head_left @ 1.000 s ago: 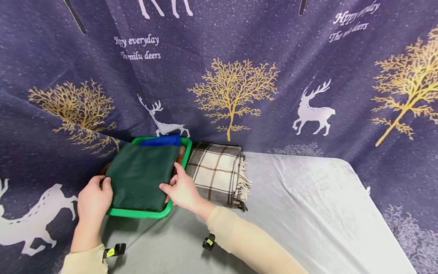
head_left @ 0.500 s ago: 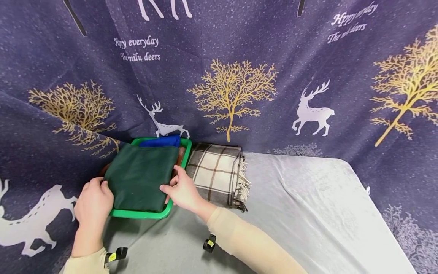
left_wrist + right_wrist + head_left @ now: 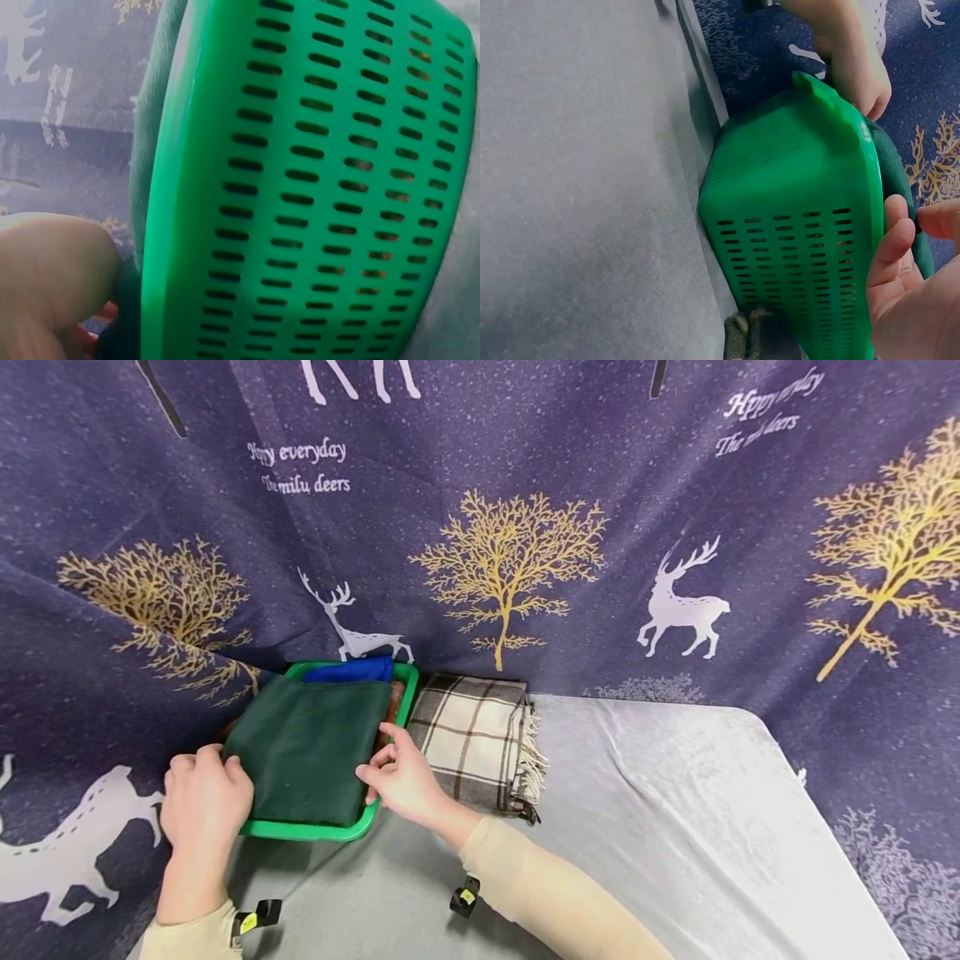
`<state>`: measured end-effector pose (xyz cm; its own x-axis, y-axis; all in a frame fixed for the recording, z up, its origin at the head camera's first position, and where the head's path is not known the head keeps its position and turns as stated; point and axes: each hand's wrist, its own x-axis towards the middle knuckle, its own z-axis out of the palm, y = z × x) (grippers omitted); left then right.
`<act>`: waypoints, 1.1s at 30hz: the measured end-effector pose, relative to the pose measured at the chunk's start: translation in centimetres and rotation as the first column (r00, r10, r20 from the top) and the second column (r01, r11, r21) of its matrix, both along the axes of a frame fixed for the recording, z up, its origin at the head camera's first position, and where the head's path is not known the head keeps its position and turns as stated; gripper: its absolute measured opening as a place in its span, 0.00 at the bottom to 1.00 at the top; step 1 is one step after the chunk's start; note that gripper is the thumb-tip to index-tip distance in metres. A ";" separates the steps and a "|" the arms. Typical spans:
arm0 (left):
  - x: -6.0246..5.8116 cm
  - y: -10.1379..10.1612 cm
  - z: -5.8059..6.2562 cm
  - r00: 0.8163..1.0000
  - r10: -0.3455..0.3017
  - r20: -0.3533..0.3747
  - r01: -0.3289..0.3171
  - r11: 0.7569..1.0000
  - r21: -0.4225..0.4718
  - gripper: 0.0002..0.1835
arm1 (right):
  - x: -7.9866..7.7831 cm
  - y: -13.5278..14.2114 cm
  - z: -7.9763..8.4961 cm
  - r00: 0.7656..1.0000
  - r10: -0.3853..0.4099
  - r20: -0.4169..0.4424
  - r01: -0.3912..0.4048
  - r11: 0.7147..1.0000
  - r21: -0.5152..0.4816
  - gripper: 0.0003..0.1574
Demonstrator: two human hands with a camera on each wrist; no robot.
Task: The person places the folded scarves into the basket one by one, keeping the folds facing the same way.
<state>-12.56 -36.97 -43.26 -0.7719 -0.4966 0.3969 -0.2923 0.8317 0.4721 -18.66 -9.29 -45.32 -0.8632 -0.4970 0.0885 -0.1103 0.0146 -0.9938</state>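
Note:
A folded dark green cloth (image 3: 311, 752) lies on top in the green plastic basket (image 3: 300, 831), over a blue cloth (image 3: 348, 671) and something brown. My left hand (image 3: 206, 797) grips the cloth's left edge, with its fingertips hidden from the head view. At the opposite edge, my right hand (image 3: 405, 777) holds the cloth between thumb and curled fingers. In the right wrist view, the cloth's side (image 3: 891, 169) bulges above the basket's rim near the right thumb. The left wrist view is mostly filled by the basket's slotted wall (image 3: 315, 180).
A folded plaid blanket (image 3: 468, 739) with a fringe lies right of the basket. The table has a grey cover (image 3: 675, 810). A dark blue curtain (image 3: 525, 460) printed with deer and trees hangs behind and to the left.
My left hand has shifted slightly left and the cloth's left edge has moved out with it. The right thumb has drawn back a little toward the cloth's right edge.

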 end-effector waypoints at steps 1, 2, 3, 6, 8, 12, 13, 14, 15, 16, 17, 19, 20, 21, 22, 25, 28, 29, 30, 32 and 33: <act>-0.1 0.2 0.0 1.000 0.000 -0.006 0.000 1.000 -0.011 0.23 | 0.0 0.1 0.0 1.000 0.001 -0.011 -0.001 1.000 0.001 0.50; -0.1 0.4 0.0 1.000 0.000 -0.017 -0.001 1.000 -0.023 0.22 | 0.0 0.2 0.0 1.000 0.000 -0.024 0.000 1.000 0.004 0.49; -0.1 0.7 0.0 1.000 0.001 -0.029 -0.002 0.999 -0.036 0.22 | 0.0 0.3 0.0 0.999 -0.002 -0.038 0.002 1.000 0.006 0.48; -0.2 1.5 0.1 0.995 -0.010 -0.095 0.002 0.997 -0.082 0.21 | 0.0 0.5 -0.1 0.996 -0.013 -0.088 0.014 1.000 0.014 0.44; -0.3 2.2 0.1 0.988 -0.025 -0.151 0.010 0.994 -0.105 0.21 | -0.1 0.6 -0.3 0.994 -0.023 -0.104 0.024 1.000 0.013 0.43; -0.5 3.2 0.3 0.967 -0.074 -0.243 0.038 0.988 -0.151 0.29 | -0.4 1.0 -0.7 0.992 -0.036 -0.119 0.038 0.999 0.012 0.42; -0.6 3.4 0.4 0.964 -0.086 -0.253 0.046 0.986 -0.161 0.30 | -0.4 1.1 -0.8 0.992 -0.040 -0.123 0.042 0.999 0.013 0.41; -0.7 3.6 0.4 0.961 -0.099 -0.258 0.056 0.984 -0.169 0.31 | -0.5 1.2 -0.9 0.991 -0.044 -0.129 0.047 0.999 0.016 0.41; -0.7 3.8 0.4 0.960 -0.111 -0.259 0.065 0.982 -0.178 0.32 | -0.6 1.4 -0.9 0.990 -0.048 -0.135 0.051 0.999 0.016 0.41; -0.8 4.0 0.5 0.959 -0.123 -0.255 0.076 0.980 -0.186 0.31 | -0.6 1.5 -1.0 0.989 -0.054 -0.140 0.057 0.998 0.017 0.41; -0.9 4.3 0.4 0.957 -0.138 -0.256 0.087 0.976 -0.202 0.31 | -0.7 1.7 -1.1 0.988 -0.060 -0.143 0.064 0.998 0.020 0.41; -1.1 4.8 0.3 0.955 -0.164 -0.246 0.111 0.970 -0.216 0.30 | -0.8 2.0 -1.1 0.987 -0.069 -0.145 0.073 0.997 0.020 0.40; -1.2 5.2 0.3 0.954 -0.178 -0.243 0.125 0.968 -0.218 0.29 | -0.8 2.3 -1.1 0.986 -0.073 -0.150 0.078 0.997 0.027 0.40; -1.2 5.5 0.3 0.952 -0.189 -0.240 0.137 0.966 -0.218 0.29 | -0.8 2.5 -1.2 0.985 -0.076 -0.152 0.082 0.996 0.031 0.40; -1.3 5.8 0.2 0.948 -0.204 -0.243 0.150 0.963 -0.225 0.29 | -0.9 2.7 -1.2 0.984 -0.080 -0.159 0.087 0.995 0.038 0.40; -1.7 6.9 0.3 0.951 -0.230 -0.209 0.184 0.959 -0.216 0.28 | -1.1 3.4 -1.2 0.981 -0.087 -0.173 0.097 0.994 0.049 0.39; -2.1 8.0 0.4 0.952 -0.260 -0.162 0.224 0.952 -0.209 0.28 | -1.5 4.2 -1.3 0.976 -0.105 -0.191 0.118 0.991 0.057 0.38; -2.2 8.4 0.4 0.951 -0.272 -0.149 0.239 0.948 -0.208 0.28 | -1.5 4.5 -1.3 0.974 -0.112 -0.195 0.126 0.990 0.060 0.37; -2.3 8.7 0.4 0.946 -0.290 -0.143 0.257 0.943 -0.212 0.28 | -1.7 4.8 -1.3 0.972 -0.120 -0.202 0.136 0.989 0.066 0.37; -2.5 9.4 0.2 0.932 -0.328 -0.154 0.288 0.929 -0.232 0.27 | -1.9 5.4 -1.3 0.965 -0.137 -0.222 0.158 0.984 0.082 0.36; -2.6 9.8 0.2 0.924 -0.346 -0.162 0.302 0.921 -0.247 0.27 | -1.9 5.8 -1.3 0.963 -0.142 -0.229 0.166 0.982 0.088 0.36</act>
